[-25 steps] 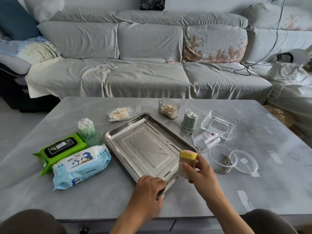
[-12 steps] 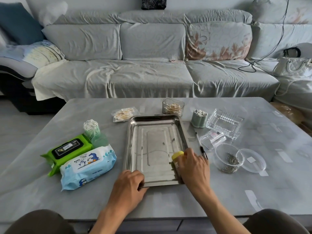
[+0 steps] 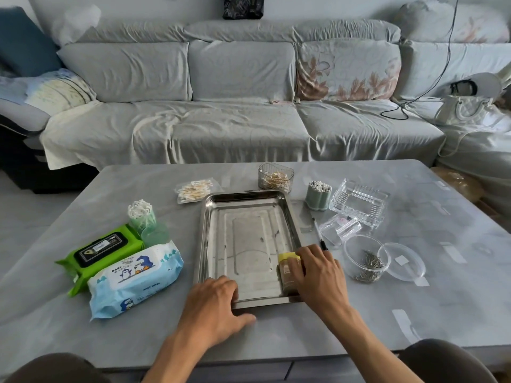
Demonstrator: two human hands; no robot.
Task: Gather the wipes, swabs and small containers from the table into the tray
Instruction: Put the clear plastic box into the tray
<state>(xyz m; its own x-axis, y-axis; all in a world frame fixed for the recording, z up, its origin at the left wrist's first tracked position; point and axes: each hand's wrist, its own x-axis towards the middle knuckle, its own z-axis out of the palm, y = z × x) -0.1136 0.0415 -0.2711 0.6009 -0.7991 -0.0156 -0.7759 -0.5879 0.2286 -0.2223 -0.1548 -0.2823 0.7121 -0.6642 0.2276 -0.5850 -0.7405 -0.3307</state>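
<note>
A rectangular stainless-steel tray (image 3: 246,244) sits mid-bench on the grey marbled bench (image 3: 414,313), its long axis running away from the person. Inside its near right corner lies a small brown jar with a yellow lid (image 3: 287,268), on its side, lid pointing away. The right hand (image 3: 320,275) covers it, grip closed around the jar. The left hand (image 3: 213,308) presses the tray's near rim, grip holding only that edge.

Left of the tray lie two wipe packs, the green wipe pack (image 3: 102,248) touching the blue penguin-printed wipe pack (image 3: 135,277), with a green cup of white swabs (image 3: 141,217) behind them. Beyond the tray: one clear bag of wooden-stemmed swabs (image 3: 193,190) and one clear ribbed box (image 3: 276,178). To the right stand one pale green swab holder (image 3: 318,196), one clear glass dish (image 3: 359,201), a black pen (image 3: 318,233), and a round clear tub of metal clips (image 3: 365,262) beside its loose lid (image 3: 405,261).
</note>
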